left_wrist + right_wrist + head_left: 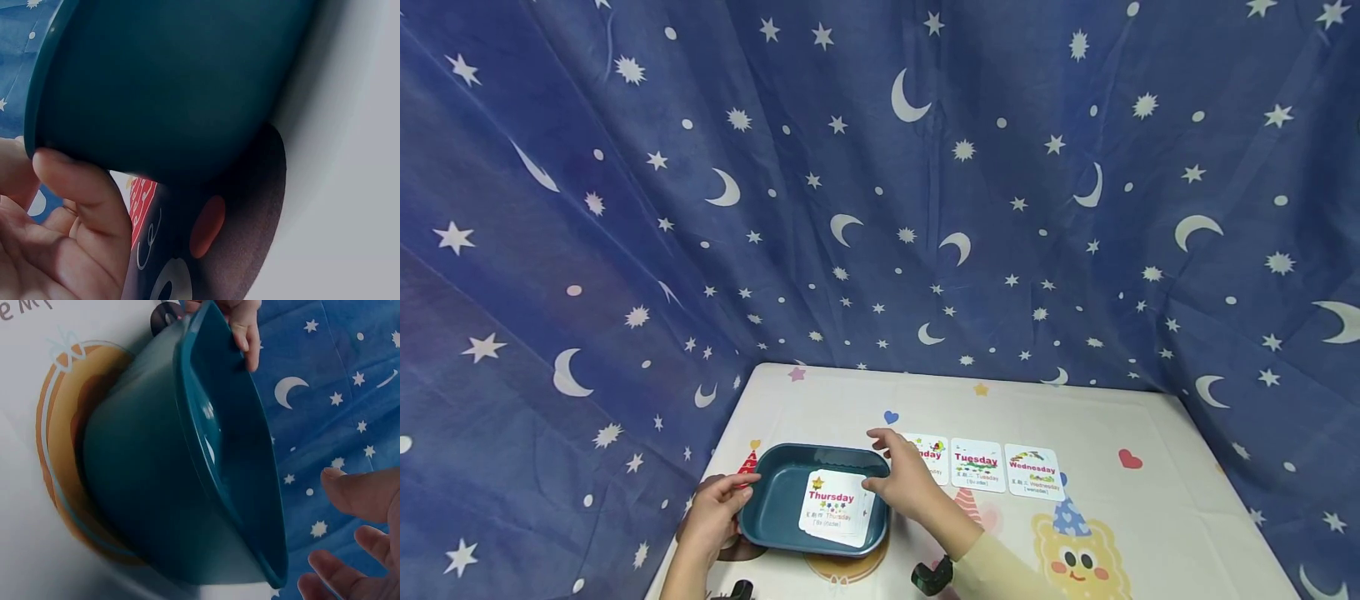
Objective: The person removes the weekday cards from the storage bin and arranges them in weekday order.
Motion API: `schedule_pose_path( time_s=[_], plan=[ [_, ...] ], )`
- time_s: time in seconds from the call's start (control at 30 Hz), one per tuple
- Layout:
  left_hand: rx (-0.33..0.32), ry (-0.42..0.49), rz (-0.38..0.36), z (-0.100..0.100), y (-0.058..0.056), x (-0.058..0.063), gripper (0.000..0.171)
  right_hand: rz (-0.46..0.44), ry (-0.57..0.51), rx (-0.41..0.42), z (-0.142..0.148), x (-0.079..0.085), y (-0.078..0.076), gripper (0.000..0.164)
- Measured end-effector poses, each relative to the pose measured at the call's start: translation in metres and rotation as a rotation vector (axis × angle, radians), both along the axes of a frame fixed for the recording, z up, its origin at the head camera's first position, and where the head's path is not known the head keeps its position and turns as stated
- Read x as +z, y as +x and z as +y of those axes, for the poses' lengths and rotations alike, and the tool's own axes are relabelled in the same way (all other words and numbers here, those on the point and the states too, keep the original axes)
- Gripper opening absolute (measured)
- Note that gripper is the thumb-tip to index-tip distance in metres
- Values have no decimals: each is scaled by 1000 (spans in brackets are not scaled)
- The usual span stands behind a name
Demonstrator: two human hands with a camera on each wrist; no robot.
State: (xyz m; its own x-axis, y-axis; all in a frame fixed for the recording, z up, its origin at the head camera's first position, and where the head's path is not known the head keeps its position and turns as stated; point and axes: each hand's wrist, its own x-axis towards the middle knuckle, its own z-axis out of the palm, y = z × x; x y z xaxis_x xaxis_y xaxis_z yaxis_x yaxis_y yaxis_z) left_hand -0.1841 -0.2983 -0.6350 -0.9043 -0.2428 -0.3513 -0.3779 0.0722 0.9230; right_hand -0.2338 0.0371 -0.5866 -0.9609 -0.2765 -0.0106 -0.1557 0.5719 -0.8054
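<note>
One tray (pixel 777 502): left hand (pixel 712 510) pinches its rim; right hand (pixel 910 477) is spread, apparently empty. Best lift the Thursday card (pixel 835 505) by its edge.

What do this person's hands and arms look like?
The left hand and right hand are bare, with no gloves or visible rings. A pale yellow sleeve covers part of the right arm. A small, dark, curved device shows beside it.

curtain (pixel 865 150): blue, white moons (pixel 900 102), stars (pixel 822 36), dots (pixel 671 33), hanging in folds | place: behind far edge of desk (pixel 1157 467), past left and right edges | desk: white, printed hearts (pixel 1130 459), cartoons (pixel 1081 557) | light: even
</note>
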Motion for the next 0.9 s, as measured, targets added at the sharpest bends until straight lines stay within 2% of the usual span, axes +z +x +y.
schedule_pose_path(
  time_s=[0.17, 0.37, 0.67, 0.9],
  plan=[
    [1, -1, 0, 0, 1, 2, 32, 20, 9, 10, -9, -1, 3, 87],
    [4, -1, -6, 1, 1, 3, 31, 74, 42, -21, -22, -2, 6, 108],
    [2, 4, -6, 2, 1, 3, 32, 121, 153, -19, -37, -5, 10, 113],
    [6, 2, -7, 2, 1, 4, 33, 129, 182, -16, -48, -5, 14, 114]
  ],
)
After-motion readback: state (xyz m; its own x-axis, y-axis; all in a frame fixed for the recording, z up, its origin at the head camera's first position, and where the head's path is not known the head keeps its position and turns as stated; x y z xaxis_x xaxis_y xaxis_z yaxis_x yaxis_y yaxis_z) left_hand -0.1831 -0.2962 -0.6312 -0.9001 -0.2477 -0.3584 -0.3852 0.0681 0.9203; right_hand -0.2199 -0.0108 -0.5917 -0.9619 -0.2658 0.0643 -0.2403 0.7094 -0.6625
